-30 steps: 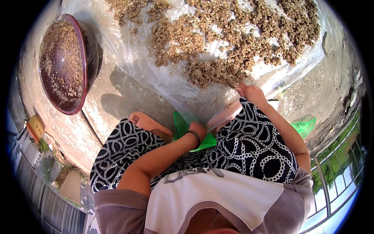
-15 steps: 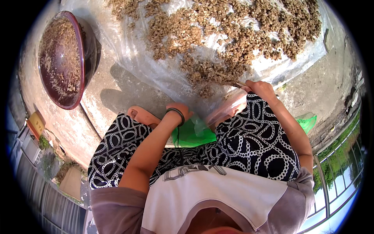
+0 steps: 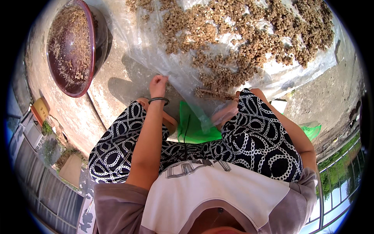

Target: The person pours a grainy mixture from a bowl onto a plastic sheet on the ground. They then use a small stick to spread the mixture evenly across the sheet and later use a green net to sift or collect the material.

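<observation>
The person squats on the concrete floor (image 3: 117, 89), knees apart in black-and-white patterned trousers. The left hand (image 3: 158, 84), a dark band at its wrist, is closed and pinches the near edge of the clear plastic sheet (image 3: 183, 74). The sheet lies spread on the floor, covered with a scatter of brown dried seed pods (image 3: 241, 43). The right hand (image 3: 238, 95) is mostly hidden behind the knee; I cannot tell its grip. A dark red bowl (image 3: 70, 46) of similar brown bits sits well apart to the left. A green bag (image 3: 194, 128) lies between the feet.

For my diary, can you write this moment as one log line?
left hand: pinching sheet edge | right hand: hidden behind knee | seeds: on sheet | bowl: left
</observation>
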A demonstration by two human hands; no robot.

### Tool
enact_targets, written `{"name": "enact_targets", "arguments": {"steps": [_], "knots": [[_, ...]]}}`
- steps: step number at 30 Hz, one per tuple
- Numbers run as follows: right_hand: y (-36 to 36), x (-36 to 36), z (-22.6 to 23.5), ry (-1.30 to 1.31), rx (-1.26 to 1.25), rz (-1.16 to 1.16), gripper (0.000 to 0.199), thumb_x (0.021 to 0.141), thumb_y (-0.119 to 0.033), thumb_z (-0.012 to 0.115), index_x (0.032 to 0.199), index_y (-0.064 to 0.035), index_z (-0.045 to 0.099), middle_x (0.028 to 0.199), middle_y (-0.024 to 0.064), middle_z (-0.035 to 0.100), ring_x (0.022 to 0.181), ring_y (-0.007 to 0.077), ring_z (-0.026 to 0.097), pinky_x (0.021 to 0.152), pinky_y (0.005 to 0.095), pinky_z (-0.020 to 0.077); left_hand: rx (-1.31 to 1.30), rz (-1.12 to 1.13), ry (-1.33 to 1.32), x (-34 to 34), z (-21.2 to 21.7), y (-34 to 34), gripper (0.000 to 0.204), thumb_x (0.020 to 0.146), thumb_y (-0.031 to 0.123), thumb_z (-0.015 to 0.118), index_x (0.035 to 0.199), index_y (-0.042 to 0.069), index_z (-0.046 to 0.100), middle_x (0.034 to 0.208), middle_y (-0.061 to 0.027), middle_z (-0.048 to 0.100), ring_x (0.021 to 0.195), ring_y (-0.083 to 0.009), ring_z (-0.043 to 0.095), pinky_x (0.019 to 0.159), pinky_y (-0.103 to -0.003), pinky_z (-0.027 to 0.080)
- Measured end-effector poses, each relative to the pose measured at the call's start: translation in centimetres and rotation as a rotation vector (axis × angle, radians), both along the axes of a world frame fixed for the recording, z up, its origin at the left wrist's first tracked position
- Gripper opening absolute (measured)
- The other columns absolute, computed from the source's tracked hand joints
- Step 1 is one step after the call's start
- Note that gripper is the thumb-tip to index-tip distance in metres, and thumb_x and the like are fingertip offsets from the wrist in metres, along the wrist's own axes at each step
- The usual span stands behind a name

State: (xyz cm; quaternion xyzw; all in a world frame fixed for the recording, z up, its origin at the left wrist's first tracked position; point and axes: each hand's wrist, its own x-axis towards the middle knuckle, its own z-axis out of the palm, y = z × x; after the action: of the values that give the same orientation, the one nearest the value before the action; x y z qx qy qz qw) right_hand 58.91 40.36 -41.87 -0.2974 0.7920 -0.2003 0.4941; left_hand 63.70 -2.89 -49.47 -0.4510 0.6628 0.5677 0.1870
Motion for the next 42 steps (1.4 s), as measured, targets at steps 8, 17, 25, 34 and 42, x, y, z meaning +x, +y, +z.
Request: {"name": "enact_targets", "arguments": {"steps": [8,17,25,34,42], "knots": [[0.6,-8.8,4.4,0.501,0.040,-0.359,0.037,0.106,-0.042,0.052,0.100,-0.0081,0.066,0.066,0.0186,0.066,0.065,0.0395,0.068,0.058,0.0504,0.0527,0.436,0.217,-0.036,-1.3,3.2,1.3,0.018,0.095,0.020,0.076,0.101,0.008,0.065,0.086,0.0006,0.064,0.082,-0.0128,0.061,0.074,-0.028,0.048],[3.6,-23.9,-1.0,-0.005,0.078,-0.966,0.051,0.109,-0.043,0.046,0.089,-0.0004,0.066,0.067,0.0147,0.062,0.064,0.0286,0.062,0.071,0.0455,0.0517,0.448,0.006,0.005,1.3,1.6,-1.6,0.017,0.093,0.016,0.076,0.103,0.005,0.069,0.086,-0.0053,0.070,0.075,-0.0167,0.068,0.069,-0.034,0.054],[-5.9,-10.6,-1.0,0.105,0.129,-0.383,0.043,0.107,-0.039,0.047,0.105,-0.0033,0.070,0.094,0.0239,0.073,0.092,0.0442,0.070,0.084,0.0554,0.0550,-0.045,-0.221,-0.366,2.8,0.9,-3.4,0.018,0.089,0.016,0.075,0.082,0.003,0.066,0.062,-0.0036,0.063,0.049,-0.0161,0.061,0.050,-0.031,0.049],[-8.1,-17.8,1.5,0.351,0.129,-0.434,0.040,0.108,-0.036,0.046,0.105,-0.0056,0.073,0.097,0.0193,0.076,0.092,0.0405,0.073,0.080,0.0502,0.0587,-0.144,-0.284,-0.433,2.8,1.4,-3.3,0.025,0.089,0.020,0.073,0.076,0.000,0.067,0.064,-0.0074,0.066,0.051,-0.0180,0.065,0.051,-0.030,0.054],[-11.7,-17.2,5.5,0.269,0.173,-0.001,0.028,0.097,-0.015,0.053,0.103,-0.0029,0.077,0.107,0.0173,0.077,0.101,0.0340,0.075,0.086,0.0461,0.0601,-0.718,-0.474,-0.226,-1.3,5.8,-3.2,0.042,0.090,0.042,0.074,0.086,0.001,0.071,0.071,-0.0141,0.070,0.068,-0.0245,0.070,0.066,-0.039,0.055]]}}
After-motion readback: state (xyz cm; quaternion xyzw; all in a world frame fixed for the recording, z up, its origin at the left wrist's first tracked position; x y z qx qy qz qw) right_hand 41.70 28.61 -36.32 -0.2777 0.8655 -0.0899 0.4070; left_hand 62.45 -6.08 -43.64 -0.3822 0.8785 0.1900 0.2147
